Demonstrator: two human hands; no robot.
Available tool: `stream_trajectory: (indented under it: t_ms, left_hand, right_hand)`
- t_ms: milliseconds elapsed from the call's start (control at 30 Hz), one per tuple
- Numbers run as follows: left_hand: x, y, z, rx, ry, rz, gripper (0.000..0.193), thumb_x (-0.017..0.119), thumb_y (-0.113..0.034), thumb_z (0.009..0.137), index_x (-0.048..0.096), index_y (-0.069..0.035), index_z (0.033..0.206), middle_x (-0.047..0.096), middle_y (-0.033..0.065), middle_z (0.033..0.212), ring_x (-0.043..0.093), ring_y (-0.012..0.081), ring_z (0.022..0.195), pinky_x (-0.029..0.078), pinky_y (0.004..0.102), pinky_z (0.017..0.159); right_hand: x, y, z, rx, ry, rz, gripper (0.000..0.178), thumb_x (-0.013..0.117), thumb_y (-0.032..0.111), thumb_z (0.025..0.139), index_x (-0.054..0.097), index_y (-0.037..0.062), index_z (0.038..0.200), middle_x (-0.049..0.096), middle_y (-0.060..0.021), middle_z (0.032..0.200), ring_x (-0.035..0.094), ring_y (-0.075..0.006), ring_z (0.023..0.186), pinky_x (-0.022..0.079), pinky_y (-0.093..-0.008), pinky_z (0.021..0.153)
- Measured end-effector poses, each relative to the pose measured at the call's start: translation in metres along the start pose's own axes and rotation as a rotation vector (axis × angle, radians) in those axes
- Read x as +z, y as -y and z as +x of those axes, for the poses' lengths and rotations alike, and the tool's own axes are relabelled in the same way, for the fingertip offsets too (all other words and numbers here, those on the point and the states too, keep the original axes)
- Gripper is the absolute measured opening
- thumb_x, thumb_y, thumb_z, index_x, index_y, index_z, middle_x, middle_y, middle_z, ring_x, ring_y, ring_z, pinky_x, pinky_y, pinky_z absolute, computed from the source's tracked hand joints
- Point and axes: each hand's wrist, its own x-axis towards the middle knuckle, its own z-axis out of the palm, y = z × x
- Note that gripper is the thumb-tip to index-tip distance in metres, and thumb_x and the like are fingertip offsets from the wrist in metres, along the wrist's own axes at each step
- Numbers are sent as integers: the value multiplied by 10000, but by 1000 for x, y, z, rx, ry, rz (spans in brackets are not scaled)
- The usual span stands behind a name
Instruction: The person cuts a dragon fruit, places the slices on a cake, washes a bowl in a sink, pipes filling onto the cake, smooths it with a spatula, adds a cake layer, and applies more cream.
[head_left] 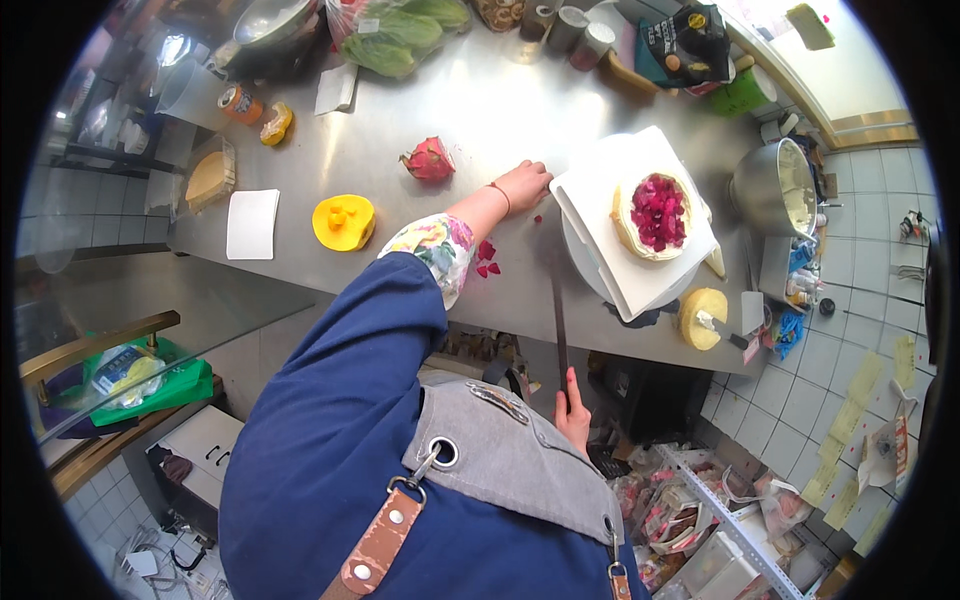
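Observation:
My left hand [525, 186] reaches over the steel table, its fingers curled together beside the left edge of a white cutting board [632, 285]. Whatever those fingers may hold is hidden. A long, dark-bladed knife [559, 310] is gripped in my right hand [574, 416] near the table's front edge, blade pointing away from me. On the board sits a round cream-topped cake layer [629, 222], piled with red dragon fruit chunks [659, 212]. Under the board shows a round pale stand [577, 245]. Small red fruit pieces [487, 262] lie by my left sleeve; a cut dragon fruit [430, 160] rests farther back.
A yellow dish-like piece [343, 222] and a white square sheet [253, 224] lie left. Another sponge layer [702, 318] and a spatula [733, 336] sit at the front right. A metal mixing bowl [775, 187] stands right; bagged greens [395, 35] and jars line the back.

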Motion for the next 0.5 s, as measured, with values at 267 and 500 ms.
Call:
stream_trajectory:
  t_ms: [267, 500]
  left_hand:
    - [-20, -19, -57, 182, 280, -90, 209, 642, -273, 920, 669, -67, 945, 618, 143, 949, 595, 351, 972, 496, 435, 874]
    - [-55, -40, -141, 76, 32, -86, 602, 832, -363, 741, 590, -81, 1215, 570, 138, 1189, 550, 343, 1120, 465, 415, 1002]
  right_hand:
    - [31, -24, 67, 363, 213, 621, 556, 542, 180, 1035, 354, 250, 1554, 540, -22, 618, 474, -86, 420, 412, -244, 397]
    - [49, -25, 72, 330, 373, 629, 520, 580, 148, 1013, 462, 300, 1496, 541, -3, 630, 493, -66, 474, 450, -240, 441]
